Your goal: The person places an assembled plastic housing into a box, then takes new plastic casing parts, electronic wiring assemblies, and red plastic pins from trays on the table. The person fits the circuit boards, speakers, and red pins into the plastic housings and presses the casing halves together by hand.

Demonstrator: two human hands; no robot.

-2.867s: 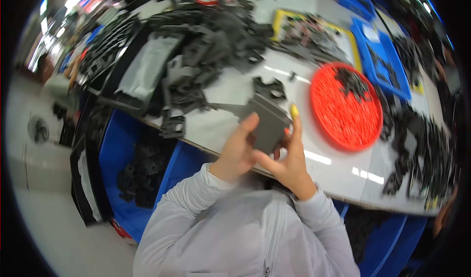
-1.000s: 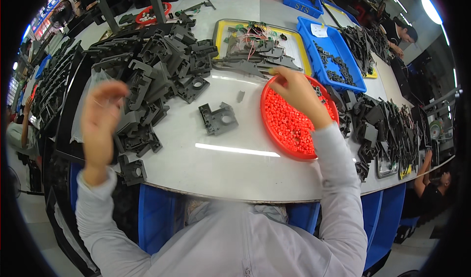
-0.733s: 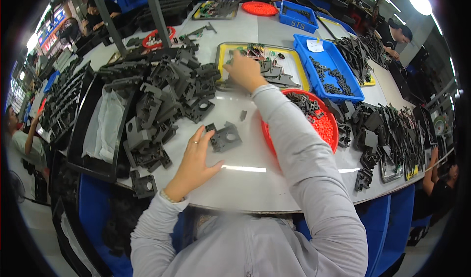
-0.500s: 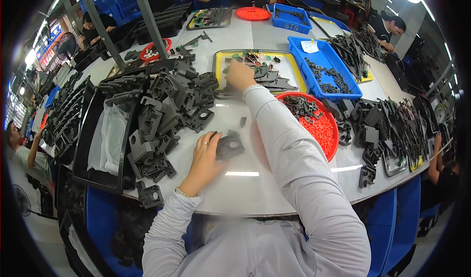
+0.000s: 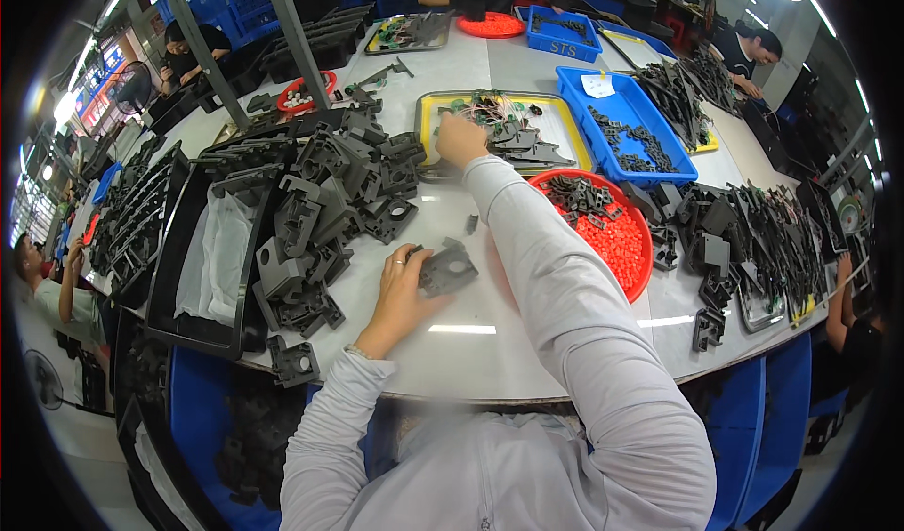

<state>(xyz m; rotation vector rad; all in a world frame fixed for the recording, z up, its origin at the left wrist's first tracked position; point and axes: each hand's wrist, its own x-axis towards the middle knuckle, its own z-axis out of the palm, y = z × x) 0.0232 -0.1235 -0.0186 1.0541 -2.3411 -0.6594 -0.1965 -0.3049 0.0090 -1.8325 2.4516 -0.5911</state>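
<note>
My left hand (image 5: 403, 286) rests on the white table (image 5: 471, 343) with its fingers on a dark grey plastic bracket (image 5: 446, 269) that lies flat. My right arm stretches forward in a light grey sleeve. My right hand (image 5: 460, 139) is over the yellow-rimmed tray (image 5: 565, 134) of small dark and green parts, fingers curled down into the heap; what it holds is hidden. A red round tray (image 5: 617, 244) of small red pieces and dark parts sits right of my right arm.
A pile of dark grey brackets (image 5: 325, 211) lies left of my hands, beside a black bin (image 5: 202, 258) with a white liner. A blue bin (image 5: 626, 126) and more dark parts (image 5: 753, 239) stand right. Other people work at the table's far side and left.
My right hand left the red tray and reached forward to the yellow-rimmed tray. My left hand came down from the air onto the grey bracket on the table.
</note>
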